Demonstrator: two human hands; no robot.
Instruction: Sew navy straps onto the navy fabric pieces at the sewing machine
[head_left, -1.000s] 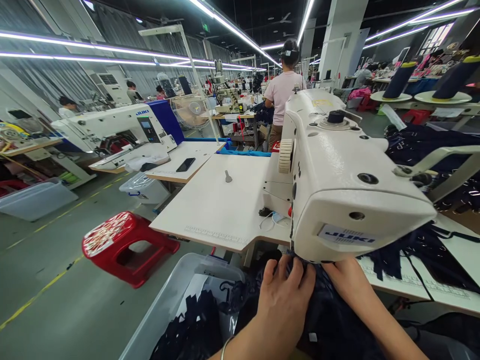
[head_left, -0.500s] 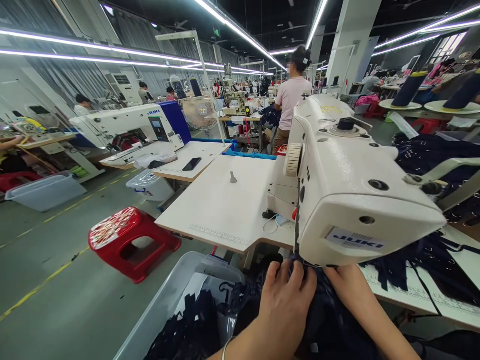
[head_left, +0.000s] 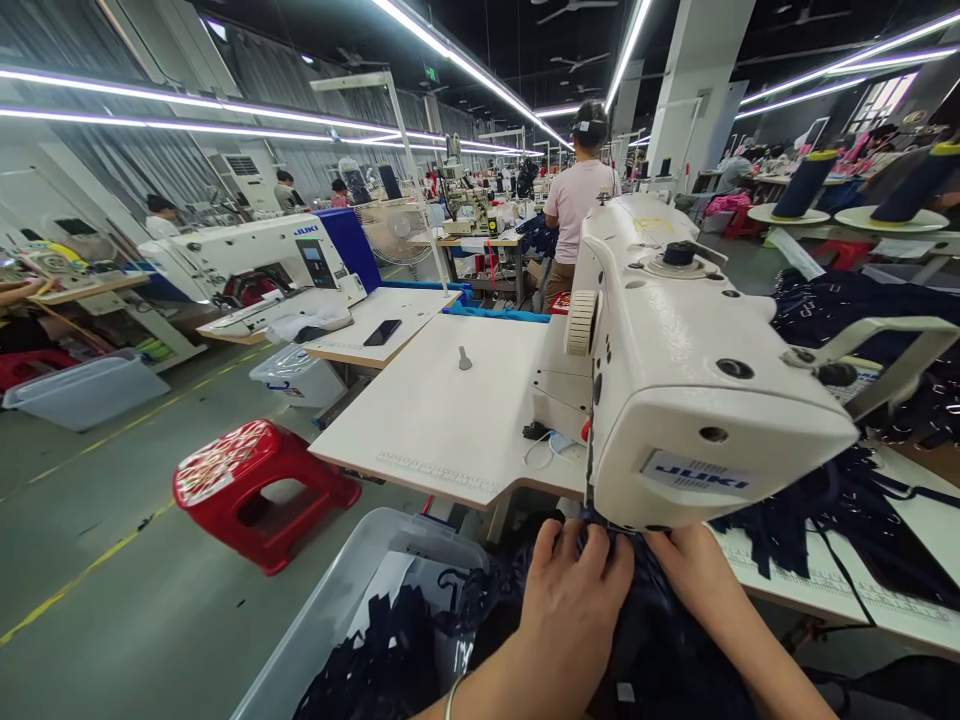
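Note:
A white JUKI sewing machine (head_left: 675,380) stands on a cream table (head_left: 450,410) right in front of me. Both my hands rest on dark navy fabric (head_left: 660,650) under the machine's head. My left hand (head_left: 574,600) lies on the cloth with its fingers curled forward against it, fingertips at the machine's lower edge. My right hand (head_left: 694,575) presses the same cloth just to the right; its fingertips are hidden beneath the machine head. More navy fabric (head_left: 840,500) trails off to the right across the table.
A clear plastic bin (head_left: 337,610) with dark pieces stands at my lower left. A red stool (head_left: 247,480) sits on the grey floor. Another sewing machine (head_left: 255,260) and table with a phone (head_left: 382,332) lie beyond. A person in a pink top (head_left: 574,200) stands behind.
The view has shifted slightly; both hands stay on the navy fabric under the machine head with almost no movement.

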